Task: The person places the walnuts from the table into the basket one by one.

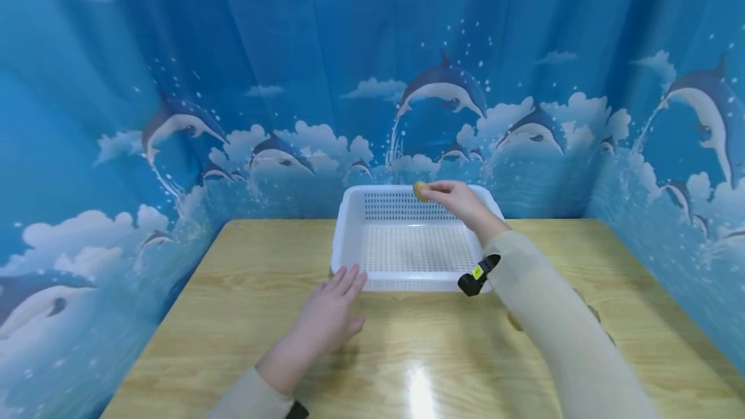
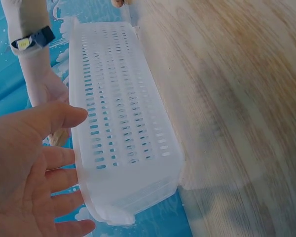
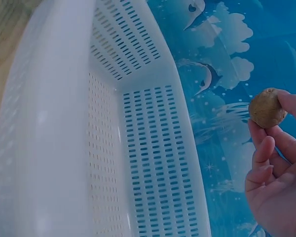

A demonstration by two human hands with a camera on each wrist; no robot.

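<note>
Dolphin curtain (image 1: 326, 50) backs the table (image 1: 262, 264); my right hand (image 1: 465, 205) pinches a brown lump (image 1: 419, 191) near the basket's (image 1: 348, 238) far edge, left hand (image 1: 328, 312) spread by its near-left corner. I'd pinch lightly.

A curtained-off tabletop booth
I see blue, dolphin-printed fabric curtains (image 1: 326, 50) hung round three sides of a glossy, pale wood-grained table (image 1: 262, 270); what kind of room lies behind, I cannot tell.
</note>
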